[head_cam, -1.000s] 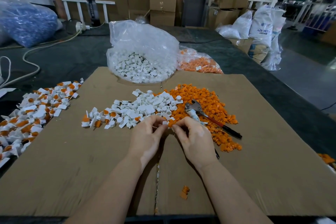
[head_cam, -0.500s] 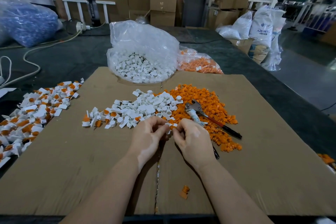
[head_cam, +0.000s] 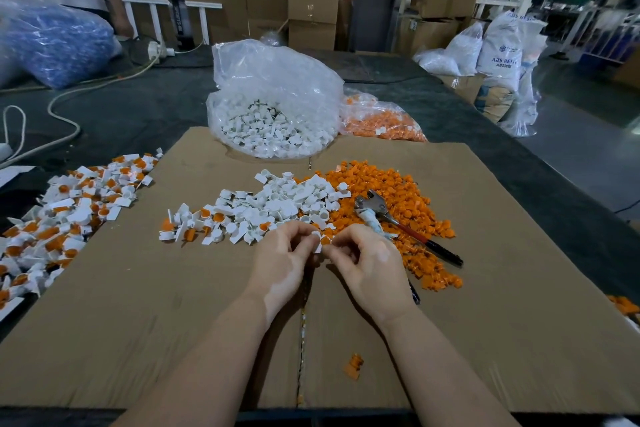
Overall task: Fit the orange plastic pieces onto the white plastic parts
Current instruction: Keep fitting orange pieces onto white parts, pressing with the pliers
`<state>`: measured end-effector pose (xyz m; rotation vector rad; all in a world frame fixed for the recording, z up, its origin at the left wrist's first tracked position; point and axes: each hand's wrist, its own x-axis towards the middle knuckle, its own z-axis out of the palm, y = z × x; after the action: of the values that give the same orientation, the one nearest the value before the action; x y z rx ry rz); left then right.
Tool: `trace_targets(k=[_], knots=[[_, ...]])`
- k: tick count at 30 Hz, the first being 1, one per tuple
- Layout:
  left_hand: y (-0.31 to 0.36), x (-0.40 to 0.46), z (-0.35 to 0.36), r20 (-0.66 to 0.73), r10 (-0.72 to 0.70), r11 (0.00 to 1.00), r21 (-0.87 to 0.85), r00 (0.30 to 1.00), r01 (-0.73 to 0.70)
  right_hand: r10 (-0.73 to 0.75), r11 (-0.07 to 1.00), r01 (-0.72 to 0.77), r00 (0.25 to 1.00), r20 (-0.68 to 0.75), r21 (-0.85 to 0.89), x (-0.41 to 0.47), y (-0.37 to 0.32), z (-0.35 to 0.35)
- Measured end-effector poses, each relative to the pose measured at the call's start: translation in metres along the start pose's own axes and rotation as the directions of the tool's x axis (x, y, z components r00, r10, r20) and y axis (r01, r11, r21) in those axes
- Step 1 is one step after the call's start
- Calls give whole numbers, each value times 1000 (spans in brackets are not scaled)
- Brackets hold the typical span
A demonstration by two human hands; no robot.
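My left hand (head_cam: pixel 282 262) and my right hand (head_cam: pixel 372 265) meet fingertip to fingertip over the cardboard sheet (head_cam: pixel 138 322). Between them they pinch a small white plastic part (head_cam: pixel 317 242) with an orange piece (head_cam: pixel 325 240) against it. Just beyond the hands lies a heap of loose white parts (head_cam: pixel 277 204), and to its right a heap of loose orange pieces (head_cam: pixel 391 191). A pile of white parts with orange pieces fitted (head_cam: pixel 59 218) lies at the far left.
Pliers with a red-and-black handle (head_cam: pixel 401 224) lie on the orange heap beside my right hand. A clear bag of white parts (head_cam: pixel 273 104) and a bag of orange pieces (head_cam: pixel 381 118) stand behind. One stray orange piece (head_cam: pixel 354 365) lies near the front edge.
Both hands have lifted slightly and drawn closer together, turning the white part and orange piece between the fingertips. The heaps and pliers have not moved.
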<state>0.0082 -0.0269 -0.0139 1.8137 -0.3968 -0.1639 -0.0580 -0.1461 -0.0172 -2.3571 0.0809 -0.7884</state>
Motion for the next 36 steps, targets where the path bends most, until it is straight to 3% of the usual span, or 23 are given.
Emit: trace_targets(k=[3,13,23,27,30,32,34,36], knots=[[0,0,-1,-3,-9,1000,-29,1000,9,-15,1000,15,999,-34,4,-1,0,-2],[-1,0,-3,14,46,994,100,999,-47,-62,998,62,998,11,-1,2,-2,-2],[2,0,-3,25,35,998,46,999,-36,-80,997,80,997,14,-14,1,0,-2],[0,2,-2,5,24,999,31,1000,-24,-49,989,34,993,-108,-141,1,-1,-5],[-2,4,-1,-13,-3,1000,-9,1000,3,143,893,-217,967,-209,-394,4,1,-13],[-3,5,-1,-18,-15,999,-33,1000,14,385,714,-404,909,-161,-572,7,4,-22],[-3,6,-1,-13,-32,996,-81,999,31,543,601,-456,836,-84,-657,10,8,-29],[-3,8,-1,-7,-52,992,-114,999,51,615,581,-465,788,-13,-668,14,10,-32]])
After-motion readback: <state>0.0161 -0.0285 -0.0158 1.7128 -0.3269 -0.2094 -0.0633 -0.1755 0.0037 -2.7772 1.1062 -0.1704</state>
